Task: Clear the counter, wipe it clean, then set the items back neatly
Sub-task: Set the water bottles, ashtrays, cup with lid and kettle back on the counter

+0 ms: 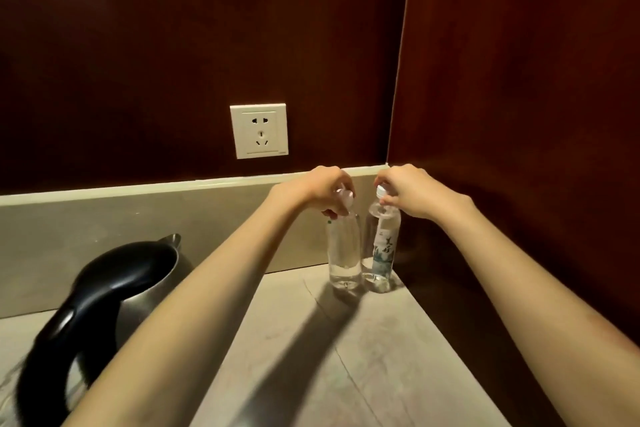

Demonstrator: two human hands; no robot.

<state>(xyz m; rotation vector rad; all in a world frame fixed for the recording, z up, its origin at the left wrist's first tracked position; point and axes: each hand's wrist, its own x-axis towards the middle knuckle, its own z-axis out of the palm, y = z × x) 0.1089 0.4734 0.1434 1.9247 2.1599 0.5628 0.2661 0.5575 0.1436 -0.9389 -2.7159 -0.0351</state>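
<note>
Bottles stand touching in the counter's [363,350] far right corner: left bottle [343,250], right bottle [381,246]. Left hand [329,189] and right hand [412,191] each pinch a neck. Advice: lift straight up, avoiding a knock; mind the kettle [114,291] at the left edge.

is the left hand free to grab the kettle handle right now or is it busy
Probably not yet. The left hand grips the cap end of the left water bottle in the corner. The kettle handle lies bare beside the left forearm, so nothing blocks it once that bottle is released.
</note>
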